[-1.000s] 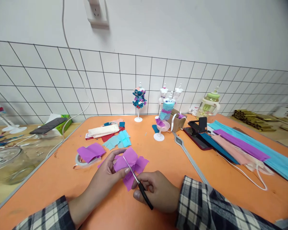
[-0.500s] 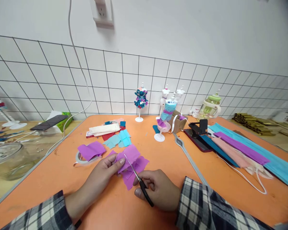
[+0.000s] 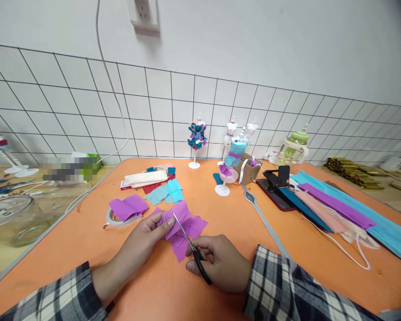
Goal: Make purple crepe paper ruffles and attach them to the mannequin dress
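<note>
Between thumb and fingers, my left hand pinches a piece of purple crepe paper. My right hand grips black-handled scissors, whose slim metal blades lie across the purple paper, nearly closed together. More purple pieces lie on the orange table just beyond the scissors. Left of them, another purple piece rests on a roll of tape. Light blue paper pieces lie further back, beside a cream folded strip.
At the back stand small dress forms, one in blue ruffles and one in a light blue and purple outfit. A grey zipper runs along the table. On the right are coloured paper strips, a phone and a green-lidded bottle.
The purple paper in my left hand has shifted slightly, and its right edge looks narrower beside the blades. Both hands stay almost in the same place.
</note>
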### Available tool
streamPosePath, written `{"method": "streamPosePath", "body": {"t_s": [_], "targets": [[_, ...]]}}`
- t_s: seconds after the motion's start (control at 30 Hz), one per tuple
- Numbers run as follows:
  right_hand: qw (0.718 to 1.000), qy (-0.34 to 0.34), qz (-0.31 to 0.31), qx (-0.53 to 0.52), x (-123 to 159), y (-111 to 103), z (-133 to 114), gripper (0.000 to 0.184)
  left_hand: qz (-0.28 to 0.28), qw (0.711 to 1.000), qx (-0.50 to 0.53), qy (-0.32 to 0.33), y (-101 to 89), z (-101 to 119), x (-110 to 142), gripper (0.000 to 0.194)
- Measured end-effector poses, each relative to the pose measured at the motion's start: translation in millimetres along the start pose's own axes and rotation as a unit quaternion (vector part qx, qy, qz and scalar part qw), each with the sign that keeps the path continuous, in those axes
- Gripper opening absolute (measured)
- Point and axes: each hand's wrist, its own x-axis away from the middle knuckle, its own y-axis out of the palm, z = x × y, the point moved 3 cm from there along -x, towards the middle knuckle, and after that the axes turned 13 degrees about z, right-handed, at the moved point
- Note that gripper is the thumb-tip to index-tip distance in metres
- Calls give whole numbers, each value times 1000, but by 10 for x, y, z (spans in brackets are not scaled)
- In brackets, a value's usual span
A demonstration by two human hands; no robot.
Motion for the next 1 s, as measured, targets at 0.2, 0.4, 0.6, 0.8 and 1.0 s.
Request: {"method": "streamPosePath", "body": {"t_s": [0.2, 0.4, 0.6, 0.8, 1.0], "targets": [[1000, -7, -14, 8, 14, -19, -55, 11, -16, 1000, -22, -15, 19, 19, 5, 40], [1000, -2, -16, -11, 16, 1, -61, 7, -28, 999, -33, -19, 54, 56, 40, 42], [1000, -1, -5, -16, 21, 30, -9, 7, -43, 998, -40, -14, 68, 51, 53, 41], [1000, 0, -8, 0, 27, 13, -42, 8, -46, 998, -34, -18, 80, 37, 54, 38], [1000, -10, -2, 23, 40, 20, -12, 9, -64, 996, -61, -15, 106, 45, 81, 40]]}}
